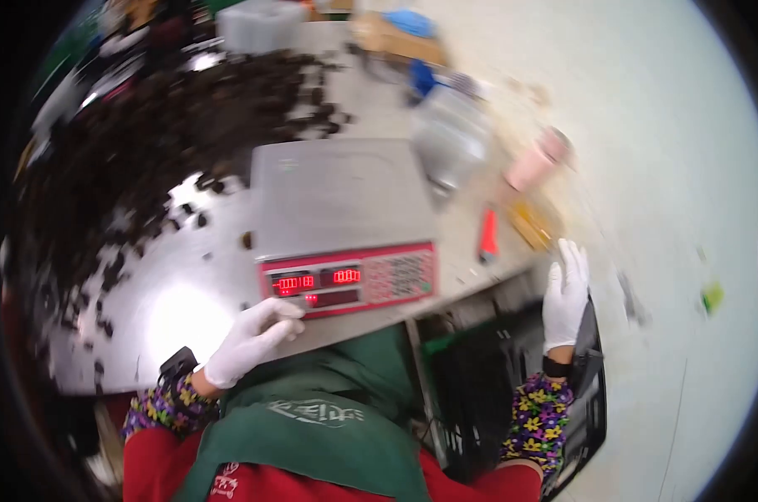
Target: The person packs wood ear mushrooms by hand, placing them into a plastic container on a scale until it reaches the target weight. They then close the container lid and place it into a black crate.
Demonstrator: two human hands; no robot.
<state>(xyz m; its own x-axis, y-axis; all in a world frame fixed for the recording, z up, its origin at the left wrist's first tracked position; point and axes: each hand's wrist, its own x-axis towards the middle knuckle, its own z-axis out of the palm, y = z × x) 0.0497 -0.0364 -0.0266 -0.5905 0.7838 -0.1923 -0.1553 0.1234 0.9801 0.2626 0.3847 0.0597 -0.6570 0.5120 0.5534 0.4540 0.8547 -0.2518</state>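
Note:
My left hand [256, 337], in a white glove, is at the front left corner of a weighing scale [341, 197]. Its fingers are loosely bent with the thumb apart, and nothing shows in them. The scale has a bare metal pan and a red front panel with lit red digits. My right hand [566, 294], also gloved in white, is off to the right, its fingers stretched out and holding nothing. It hovers over the far right side of a black crate [598, 410], close to a yellow item [529, 224] on the table edge.
Many dark brown pieces [170, 109] are spread over the metal table [186, 314] at left. Right of the scale are a clear plastic container [452, 138], a red-orange tool [488, 234] and a pink bottle [536, 161]. A white tub [260, 27] stands at the back.

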